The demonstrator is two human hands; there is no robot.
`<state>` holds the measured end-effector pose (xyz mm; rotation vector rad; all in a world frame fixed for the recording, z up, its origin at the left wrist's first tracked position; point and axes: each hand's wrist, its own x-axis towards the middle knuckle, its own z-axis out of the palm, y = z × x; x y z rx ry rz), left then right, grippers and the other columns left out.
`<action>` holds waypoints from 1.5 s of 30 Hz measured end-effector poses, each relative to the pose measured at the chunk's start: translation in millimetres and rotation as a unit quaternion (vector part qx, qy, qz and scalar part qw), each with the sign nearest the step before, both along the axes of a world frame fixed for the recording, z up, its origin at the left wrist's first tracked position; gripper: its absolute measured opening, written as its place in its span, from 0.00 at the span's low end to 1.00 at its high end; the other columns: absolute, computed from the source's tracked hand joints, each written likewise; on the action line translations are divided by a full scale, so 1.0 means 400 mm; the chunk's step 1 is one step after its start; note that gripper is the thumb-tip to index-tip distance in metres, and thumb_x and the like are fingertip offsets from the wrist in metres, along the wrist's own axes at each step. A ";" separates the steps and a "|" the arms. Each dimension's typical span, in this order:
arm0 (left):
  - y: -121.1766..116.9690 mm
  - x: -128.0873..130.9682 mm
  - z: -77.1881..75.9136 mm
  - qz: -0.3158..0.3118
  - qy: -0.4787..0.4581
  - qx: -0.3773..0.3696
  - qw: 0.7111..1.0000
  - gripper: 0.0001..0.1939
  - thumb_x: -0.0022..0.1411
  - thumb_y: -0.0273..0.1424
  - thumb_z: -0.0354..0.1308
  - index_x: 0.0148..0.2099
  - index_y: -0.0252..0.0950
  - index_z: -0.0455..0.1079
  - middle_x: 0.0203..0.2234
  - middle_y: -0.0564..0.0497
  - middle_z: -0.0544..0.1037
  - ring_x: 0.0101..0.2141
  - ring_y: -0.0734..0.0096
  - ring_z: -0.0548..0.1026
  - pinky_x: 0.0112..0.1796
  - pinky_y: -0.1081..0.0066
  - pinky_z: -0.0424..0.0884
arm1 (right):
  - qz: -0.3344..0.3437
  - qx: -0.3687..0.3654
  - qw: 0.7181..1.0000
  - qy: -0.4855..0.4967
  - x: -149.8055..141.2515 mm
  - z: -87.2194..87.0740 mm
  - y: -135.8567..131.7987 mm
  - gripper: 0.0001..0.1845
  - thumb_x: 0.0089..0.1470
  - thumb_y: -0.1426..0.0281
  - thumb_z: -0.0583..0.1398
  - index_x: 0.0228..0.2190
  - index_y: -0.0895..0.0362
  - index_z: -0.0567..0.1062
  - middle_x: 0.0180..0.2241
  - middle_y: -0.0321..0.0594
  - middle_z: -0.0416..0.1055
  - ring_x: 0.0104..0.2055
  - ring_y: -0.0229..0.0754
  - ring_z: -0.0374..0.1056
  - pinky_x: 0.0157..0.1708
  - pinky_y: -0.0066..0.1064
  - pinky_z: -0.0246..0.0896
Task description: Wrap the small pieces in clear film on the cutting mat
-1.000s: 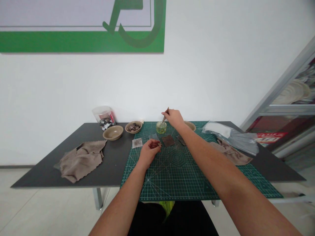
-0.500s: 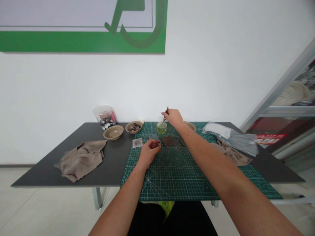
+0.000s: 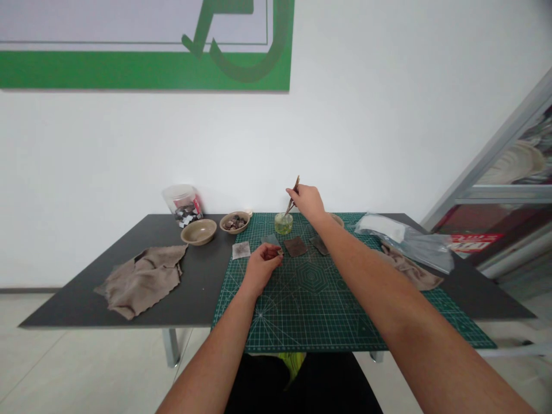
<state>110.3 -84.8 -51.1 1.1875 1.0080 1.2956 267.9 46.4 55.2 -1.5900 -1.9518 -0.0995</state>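
Note:
My right hand is closed around brown tweezers, held upright with their tips at the mouth of a clear glass jar. Yellow-green contents show inside the jar. Low over the green cutting mat, the fingers of my left hand pinch a small brownish piece, mostly hidden by them. Around the hands lie a light grey square, a dark brown square and a dark grey patch, the last partly behind my right forearm.
On the left are a brown cloth, an empty tan bowl, a bowl of dark chips and a clear tub of scraps. A plastic bag and another brown cloth lie right. A white wall stands behind.
My right hand has risen slightly, lifting the tweezers a little higher at the jar. My left hand stays in place with its small piece.

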 end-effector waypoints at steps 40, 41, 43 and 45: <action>0.001 0.001 -0.002 -0.003 0.004 -0.002 1.000 0.11 0.45 0.28 0.64 0.34 0.34 0.70 0.22 0.55 0.71 0.24 0.75 0.70 0.29 0.74 0.68 | -0.012 0.030 0.999 0.003 -0.020 0.007 -0.015 0.24 0.63 0.58 0.47 0.35 0.60 0.76 0.32 0.48 0.77 0.37 0.46 0.72 0.37 0.30 0.58; 0.001 0.001 -0.003 -0.003 0.003 0.000 1.000 0.11 0.45 0.29 0.64 0.34 0.34 0.70 0.22 0.55 0.71 0.24 0.75 0.70 0.29 0.74 0.68 | -0.012 0.026 1.000 -0.006 -0.021 0.003 -0.013 0.23 0.62 0.58 0.48 0.35 0.60 0.76 0.32 0.48 0.77 0.38 0.47 0.72 0.37 0.31 0.58; 0.003 0.001 -0.005 -0.003 0.001 0.002 1.000 0.12 0.45 0.29 0.64 0.34 0.34 0.70 0.22 0.55 0.71 0.24 0.75 0.70 0.28 0.74 0.68 | -0.014 0.016 1.000 -0.020 -0.022 -0.008 -0.008 0.23 0.62 0.58 0.48 0.35 0.60 0.77 0.32 0.49 0.77 0.39 0.47 0.72 0.38 0.31 0.58; 0.004 0.001 -0.008 -0.004 0.000 0.003 1.000 0.11 0.45 0.29 0.64 0.34 0.34 0.70 0.22 0.55 0.72 0.24 0.75 0.70 0.28 0.74 0.68 | -0.017 0.008 1.000 -0.023 -0.023 -0.019 -0.004 0.23 0.62 0.58 0.48 0.35 0.60 0.77 0.33 0.49 0.77 0.39 0.47 0.72 0.38 0.31 0.58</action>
